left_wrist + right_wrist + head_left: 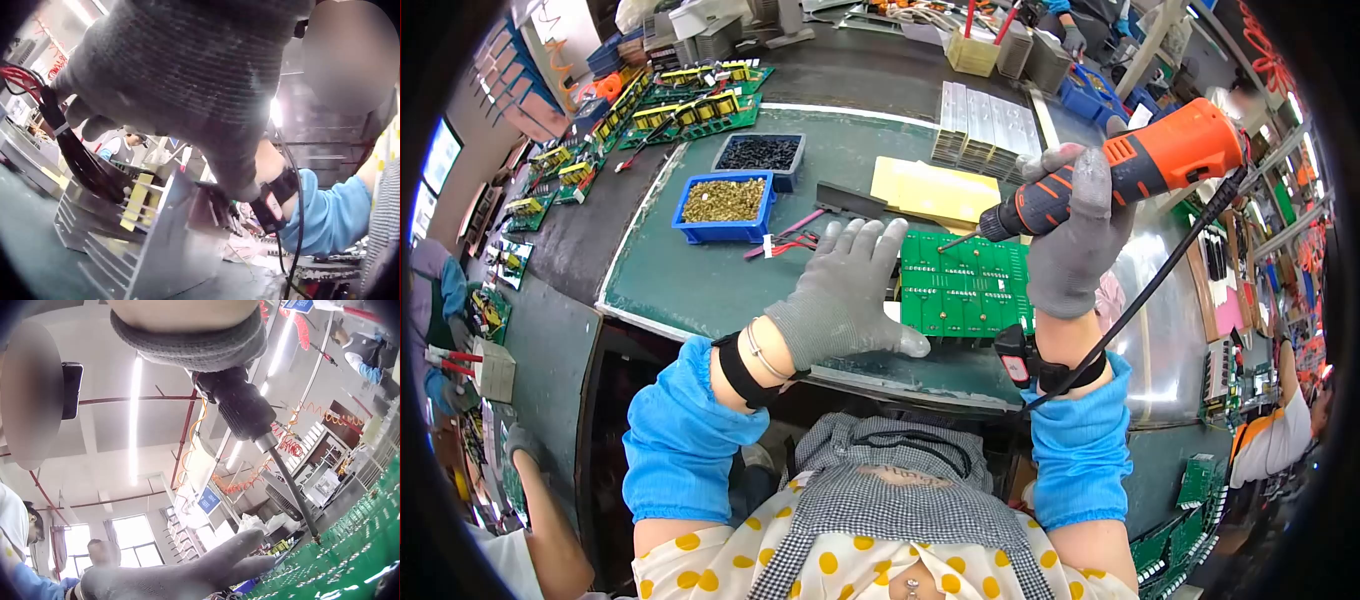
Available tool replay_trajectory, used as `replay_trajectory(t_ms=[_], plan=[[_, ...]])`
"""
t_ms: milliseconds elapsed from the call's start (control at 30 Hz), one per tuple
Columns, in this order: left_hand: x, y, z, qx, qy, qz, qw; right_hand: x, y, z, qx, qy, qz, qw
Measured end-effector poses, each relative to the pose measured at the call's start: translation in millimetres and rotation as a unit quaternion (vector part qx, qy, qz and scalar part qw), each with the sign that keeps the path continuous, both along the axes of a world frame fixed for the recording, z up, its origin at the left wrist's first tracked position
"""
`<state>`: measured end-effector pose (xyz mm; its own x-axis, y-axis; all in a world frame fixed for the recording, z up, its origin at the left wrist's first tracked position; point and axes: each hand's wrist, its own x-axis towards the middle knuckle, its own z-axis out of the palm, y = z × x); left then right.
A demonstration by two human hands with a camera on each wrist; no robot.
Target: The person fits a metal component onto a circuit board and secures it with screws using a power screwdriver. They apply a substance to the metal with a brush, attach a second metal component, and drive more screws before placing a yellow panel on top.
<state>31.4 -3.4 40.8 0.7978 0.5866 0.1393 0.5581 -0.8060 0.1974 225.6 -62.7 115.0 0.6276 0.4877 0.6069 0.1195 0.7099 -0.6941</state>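
My right hand (1075, 235), in a grey glove, grips an orange and black electric screwdriver (1170, 150) tilted down to the left. Its long bit (292, 492) meets a screw point on the green circuit board (965, 285). That board lies with its solder side up at the table's front. Spread fairly straight, the gloved fingers of my left hand (845, 295) lie along the board's left side, with the thumb at its near left corner. Beneath the left hand, the left wrist view shows a finned metal heat sink (150, 250) and a sleeved wire bundle (78, 153).
A blue bin of brass-coloured screws (725, 203) and a grey bin of black parts (758, 153) stand left on the green table. Yellow sheets (930, 195) and stacked metal heat sinks (988, 125) lie behind the board. The screwdriver's black cable (1145, 285) hangs past my right forearm.
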Motion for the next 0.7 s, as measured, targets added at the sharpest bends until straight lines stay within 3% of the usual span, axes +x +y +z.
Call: replay_trajectory(t_ms=[200,433,600,700], plan=[[0,8,6,-0.054,-0.027,-0.008,0.998,3,12,7,-0.033,-0.034,-0.021,0.999],[-2,9,-4,-0.032,-0.072,-0.015,0.997,-5,35,19,-0.117,-0.104,0.109,0.982],[-3,7,-3,-0.054,-0.078,-0.011,0.995,-11,40,23,-0.13,-0.117,0.156,0.972],[-4,6,-3,-0.055,-0.073,-0.008,0.996,-6,41,17,-0.14,-0.096,0.139,0.976]])
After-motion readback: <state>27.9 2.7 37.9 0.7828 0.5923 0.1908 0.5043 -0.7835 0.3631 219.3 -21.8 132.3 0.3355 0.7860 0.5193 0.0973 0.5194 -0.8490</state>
